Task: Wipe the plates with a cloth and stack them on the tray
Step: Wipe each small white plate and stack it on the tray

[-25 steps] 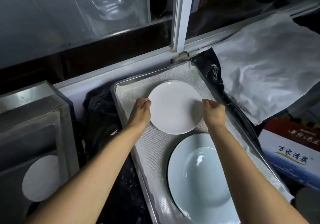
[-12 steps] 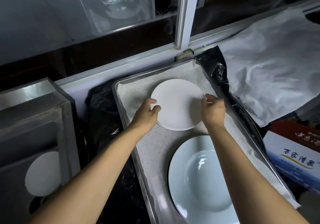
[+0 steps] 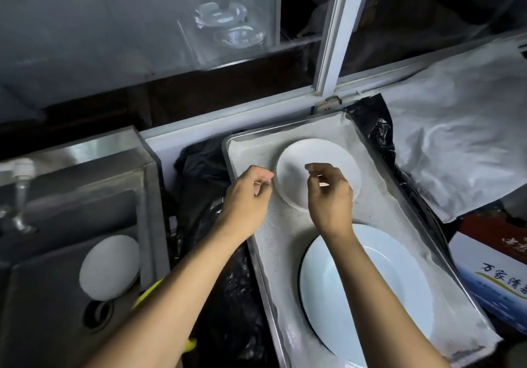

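Note:
A small white plate lies flat at the far end of the metal tray, on a white liner. A large pale blue plate lies at the tray's near end. My left hand hovers just left of the small plate, fingers loosely curled, holding nothing. My right hand hangs over the small plate's near edge, fingers curled and apart, also holding nothing. Another white plate rests in the steel sink at left. No cloth in either hand.
A tap stands at the sink's left edge. Black plastic fills the gap between sink and tray. A crumpled white sheet lies right of the tray, with a printed box below it. A window frame runs behind.
Both hands have let go of the small white plate, which now rests on the tray liner. The hands have lifted and drawn back toward me.

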Available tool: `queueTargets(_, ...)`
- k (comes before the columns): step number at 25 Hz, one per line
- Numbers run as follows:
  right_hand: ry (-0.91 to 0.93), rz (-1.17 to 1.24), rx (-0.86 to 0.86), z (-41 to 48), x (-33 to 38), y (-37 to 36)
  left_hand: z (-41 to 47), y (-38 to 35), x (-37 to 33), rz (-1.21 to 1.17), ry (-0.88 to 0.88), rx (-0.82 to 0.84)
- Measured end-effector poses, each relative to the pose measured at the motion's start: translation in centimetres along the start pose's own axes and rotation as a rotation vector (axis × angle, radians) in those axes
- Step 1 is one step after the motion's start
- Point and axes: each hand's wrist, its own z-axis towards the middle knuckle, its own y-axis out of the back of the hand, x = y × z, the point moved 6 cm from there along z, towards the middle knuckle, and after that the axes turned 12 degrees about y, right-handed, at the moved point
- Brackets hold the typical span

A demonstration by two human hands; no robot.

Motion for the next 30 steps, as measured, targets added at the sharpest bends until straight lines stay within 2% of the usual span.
queueTargets(6,0.078,0.060,0.041,-3.3,6.0,-2.8,-4.1,5.8,1.0,-0.051,-0.065,-0.077)
queueTargets(18,0.170,0.172,0.169,-11.5,16.2,-10.9,-12.1,18.6,8.2,-0.118,0.009,-0.228)
queueTargets(23,0.208,0.102,0.197,-16.2,21.0,-14.2,-15.1,24.3,13.2,-0.140,-0.009,-0.245)
queueTargets(30,0.169,0.087,0.212,-24.8,27.5,-21.9,-19.2,34.4,21.7,-0.169,0.037,-0.271)
